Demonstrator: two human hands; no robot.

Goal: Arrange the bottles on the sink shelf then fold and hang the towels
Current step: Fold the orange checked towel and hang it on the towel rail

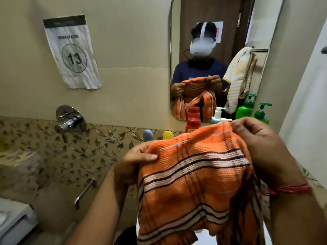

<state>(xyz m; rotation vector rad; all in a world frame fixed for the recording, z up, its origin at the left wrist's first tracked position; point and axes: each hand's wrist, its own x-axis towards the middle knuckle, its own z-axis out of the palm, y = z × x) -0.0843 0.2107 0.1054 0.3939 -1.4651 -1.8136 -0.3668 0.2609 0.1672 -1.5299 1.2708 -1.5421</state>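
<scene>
An orange woven towel with white and dark brown stripes (196, 175) is held up in the near centre, in front of the mirror (208, 13). Its left top edge is gripped by the left hand (134, 161), thumb pressed on the cloth; its right top corner is pinched by the curled fingers of the right hand (254, 137). Behind it, a red plastic bottle (192, 123), a white pump bottle (218, 114) and a green pump bottle (262, 113) are seen standing by the far wall.
</scene>
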